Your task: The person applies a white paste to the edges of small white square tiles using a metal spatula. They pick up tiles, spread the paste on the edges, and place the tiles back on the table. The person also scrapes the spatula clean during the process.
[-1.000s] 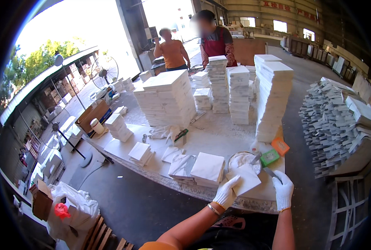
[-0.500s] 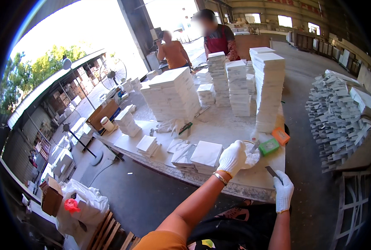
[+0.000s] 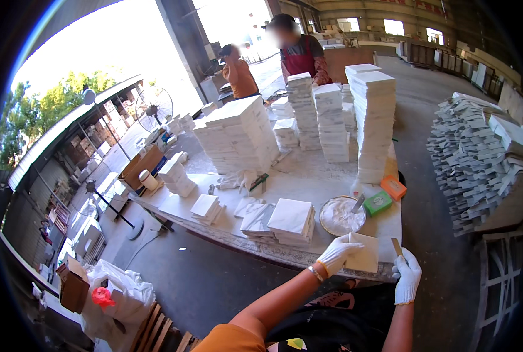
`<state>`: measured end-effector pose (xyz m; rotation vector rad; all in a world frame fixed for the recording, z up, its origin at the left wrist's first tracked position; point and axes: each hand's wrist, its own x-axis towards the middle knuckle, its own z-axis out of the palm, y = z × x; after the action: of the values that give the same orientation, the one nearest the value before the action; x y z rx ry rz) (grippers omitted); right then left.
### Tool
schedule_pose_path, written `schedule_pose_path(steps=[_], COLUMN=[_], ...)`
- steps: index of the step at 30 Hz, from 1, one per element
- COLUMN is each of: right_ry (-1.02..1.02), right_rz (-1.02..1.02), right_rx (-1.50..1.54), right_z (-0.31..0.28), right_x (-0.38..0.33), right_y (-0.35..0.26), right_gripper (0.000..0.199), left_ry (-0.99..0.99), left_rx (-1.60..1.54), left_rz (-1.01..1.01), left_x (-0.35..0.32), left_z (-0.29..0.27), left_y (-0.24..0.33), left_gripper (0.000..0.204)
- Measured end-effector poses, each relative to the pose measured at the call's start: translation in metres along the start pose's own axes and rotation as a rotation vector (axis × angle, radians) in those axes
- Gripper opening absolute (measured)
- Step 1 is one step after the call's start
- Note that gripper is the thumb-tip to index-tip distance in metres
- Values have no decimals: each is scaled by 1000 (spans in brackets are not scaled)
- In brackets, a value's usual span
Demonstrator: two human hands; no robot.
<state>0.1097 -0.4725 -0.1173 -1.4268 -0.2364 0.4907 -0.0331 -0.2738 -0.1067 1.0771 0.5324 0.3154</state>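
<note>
Square tile [image 3: 366,256], left edge in the left grip [image 3: 338,256].

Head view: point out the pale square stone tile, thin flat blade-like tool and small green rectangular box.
Pale square stone tile [image 3: 365,254], head view, on its exposed face.
Thin flat tool [image 3: 397,247], head view, on its projecting end.
Small green box [image 3: 378,202], head view, on its top.

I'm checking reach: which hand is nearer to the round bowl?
Left. The left hand, holding a square tile, is just on the near side of the bowl; the right hand, holding a flat blade, is farther off, to the near right.
</note>
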Motion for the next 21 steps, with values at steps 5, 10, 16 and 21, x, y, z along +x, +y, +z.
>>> schedule_pose_path(steps=[5,10,16,21], right_ry=[21,47,51,113], right_rz=[14,39,49,-23], right_rx=[28,-11,4,-24], right_z=[-18,-16,-14,-31], right_x=[-5,-17,-22,-22], right_y=[8,11,10,4], right_gripper=[28,25,28,41], left_ry=[6,39,81,171], left_rx=[160,402,812,1008], left_rz=[-19,46,171,206], left_x=[38,44,48,54], left_z=[16,31,30,25], left_y=[-10,1,-6,-21], left_gripper=[30,39,54,62])
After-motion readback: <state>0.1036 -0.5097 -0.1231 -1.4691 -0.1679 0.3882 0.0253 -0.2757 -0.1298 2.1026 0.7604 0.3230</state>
